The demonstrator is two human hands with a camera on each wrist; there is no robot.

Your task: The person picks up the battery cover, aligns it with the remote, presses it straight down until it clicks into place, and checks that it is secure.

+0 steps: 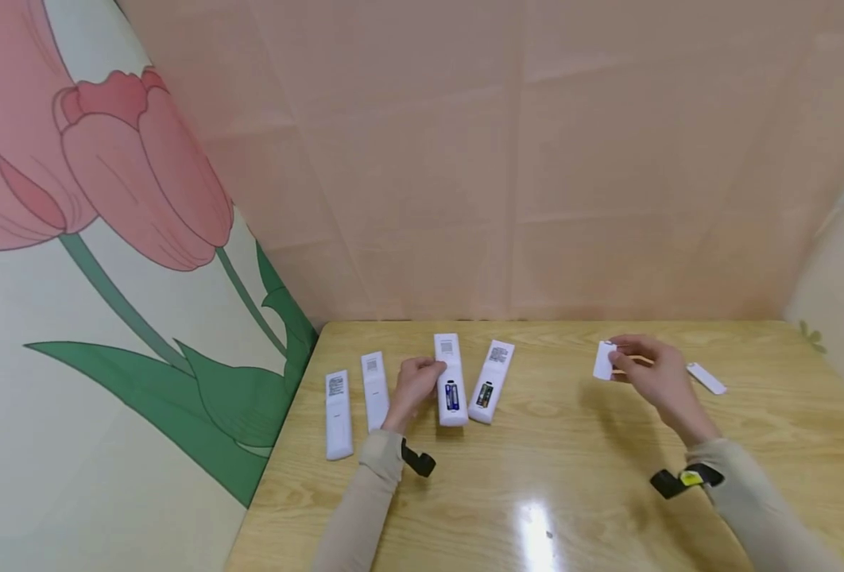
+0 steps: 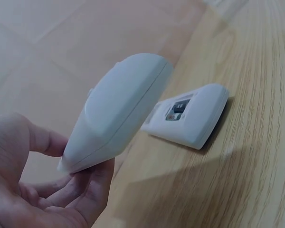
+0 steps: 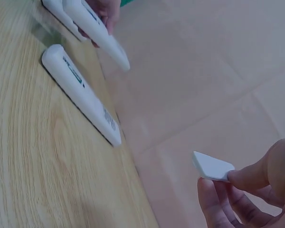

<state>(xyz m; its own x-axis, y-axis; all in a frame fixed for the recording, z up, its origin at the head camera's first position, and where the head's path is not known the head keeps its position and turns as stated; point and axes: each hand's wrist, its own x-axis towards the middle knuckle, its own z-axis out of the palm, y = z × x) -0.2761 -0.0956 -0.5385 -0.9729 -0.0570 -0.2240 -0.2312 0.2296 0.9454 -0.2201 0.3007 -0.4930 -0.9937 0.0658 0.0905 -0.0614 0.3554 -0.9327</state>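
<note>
My left hand (image 1: 415,387) grips a white remote control (image 1: 447,361) by its side, lifted off the table. In the head view its uncovered battery compartment shows blue batteries (image 1: 452,396). The left wrist view has this remote (image 2: 121,102) end-on, between thumb and fingers. To its right lies a second remote (image 1: 492,381), also with its compartment uncovered and dark batteries inside. Off to the right, my right hand (image 1: 654,373) pinches a small white battery cover (image 1: 604,361) in the air. In the right wrist view the cover (image 3: 213,167) sits between thumb and fingertips.
Two more white remotes lie left of the left hand, one at the far left (image 1: 338,417) and one beside it (image 1: 374,389), backs up. Another white cover (image 1: 707,379) rests behind the right hand. A pinkish cloth (image 1: 536,199) hangs behind the wooden table (image 1: 479,492).
</note>
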